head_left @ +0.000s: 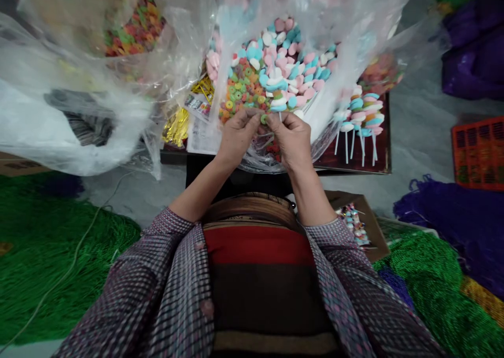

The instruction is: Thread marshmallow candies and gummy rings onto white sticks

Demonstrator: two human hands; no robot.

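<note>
Both hands are close together over a large clear plastic bag of candy. My left hand point(239, 136) is closed in a pinch, with a green gummy ring point(263, 119) at its fingertips. My right hand point(292, 137) grips the white stick of a marshmallow skewer point(278, 101), whose pink, white and blue pieces stand above the fingers. The ring lies between the two hands; whether the right thumb also touches it I cannot tell. Just beyond are loose gummy rings point(246, 87) in green, orange and yellow, and behind them pastel marshmallows point(293, 59).
Several finished skewers point(362, 114) lie at the table's right corner. Gold twist ties point(176, 128) are left of the bag. Another bag of gummies point(136, 30) stands back left. A cardboard box point(372, 227) of wrapped skewers is below right, an orange crate point(478, 153) beyond. Green netting point(59, 263) covers the left floor.
</note>
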